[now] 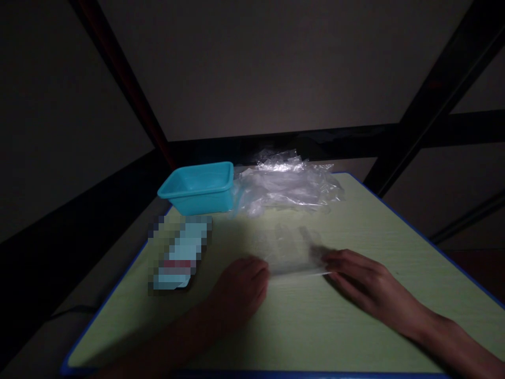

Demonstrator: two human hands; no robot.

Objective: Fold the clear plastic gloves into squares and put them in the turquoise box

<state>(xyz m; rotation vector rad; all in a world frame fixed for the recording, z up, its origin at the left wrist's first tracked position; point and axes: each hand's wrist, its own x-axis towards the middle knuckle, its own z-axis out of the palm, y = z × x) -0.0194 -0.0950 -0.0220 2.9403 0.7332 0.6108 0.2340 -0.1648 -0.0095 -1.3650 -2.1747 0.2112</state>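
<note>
Near the middle of the tabletop, a clear plastic bag lies flattened. The person's left hand has a closed grip on its corner at eight o'clock; the right hand has a narrow grip on the edge at four o'clock, fingertips slightly blurred. A heap of clear plastic sits at twelve, a blue bin beside it at eleven, and a pixelated flat object at nine.
</note>
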